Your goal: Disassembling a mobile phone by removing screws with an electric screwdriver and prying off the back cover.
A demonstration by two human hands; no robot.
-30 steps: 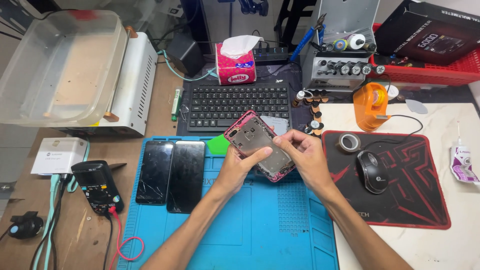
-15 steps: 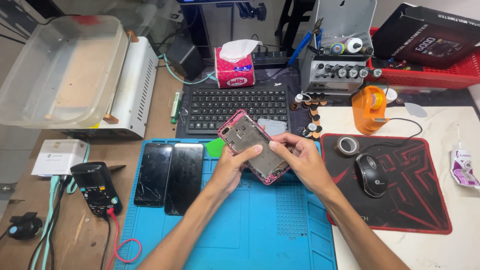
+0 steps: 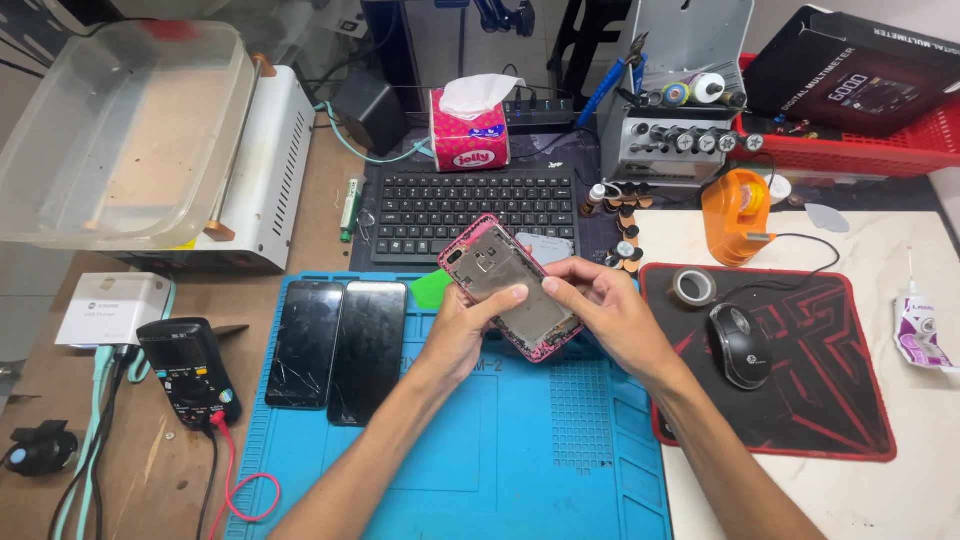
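Note:
Both hands hold a pink-edged phone frame [image 3: 492, 268], its bare metal inside facing up, tilted above the blue work mat [image 3: 480, 450]. My left hand [image 3: 462, 330] grips its lower left side with the thumb on the inner plate. My right hand [image 3: 608, 312] holds the lower right end, fingertips curled over the edge. Two black phone screens [image 3: 340, 345] lie side by side on the mat to the left; the left one is cracked.
A black keyboard [image 3: 470, 212] and pink tissue box [image 3: 470, 135] sit behind. A multimeter [image 3: 190, 372] with leads lies left. On the right are a mouse [image 3: 740, 345] on a red-black pad, a tape roll [image 3: 694, 287], an orange dispenser [image 3: 735, 215]. A clear tub [image 3: 120, 130] stands far left.
The hands and phone frame stay in nearly the same spot; the frame has shifted slightly and the right fingers have adjusted their hold on its end.

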